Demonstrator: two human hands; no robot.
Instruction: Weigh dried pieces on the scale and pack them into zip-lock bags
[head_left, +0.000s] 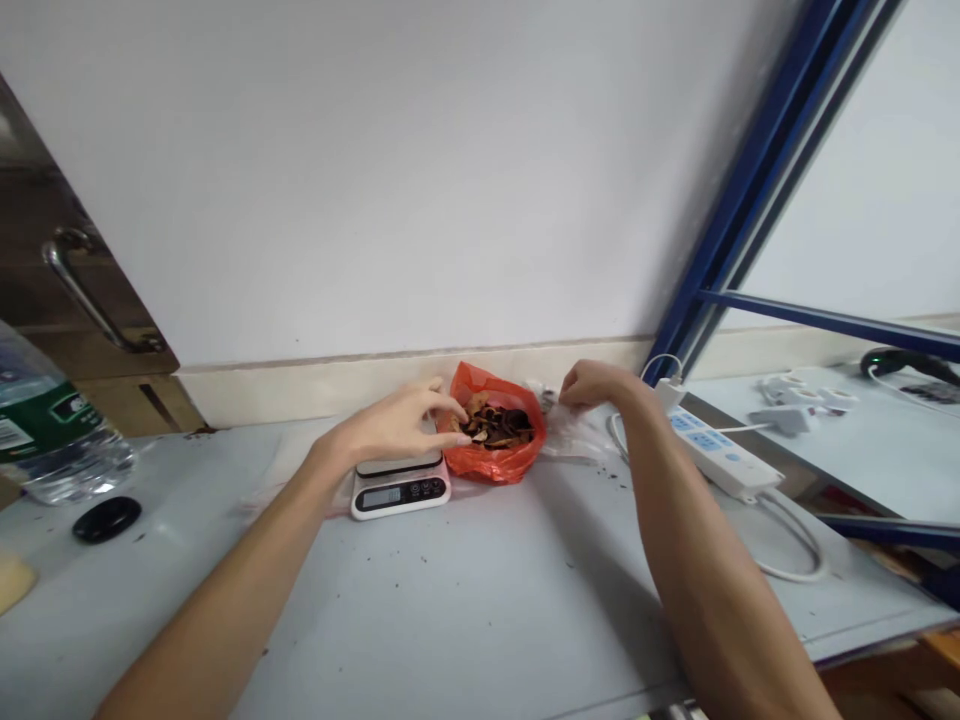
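Observation:
A red plastic bag (491, 465) stands with its mouth rolled open on the tabletop, holding dry brown pieces (499, 425) that look like dried peel or slices. My left hand (401, 422) reaches over a white kitchen scale (401, 498), thumb and fingers apart at the bag's left rim. No object shows between those fingers. To the right of the red bag, my right hand (592, 383) is closed, its fingertips pinching a clear plastic bag (577, 435). What lies inside the clear bag is hard to make out.
A white power strip (724, 455) with a cable lies to the right, beside a blue metal frame (731, 230). At the left are a large water bottle (56, 430) and a black round lid (107, 519). Small dark crumbs dot the table; the wall rises behind.

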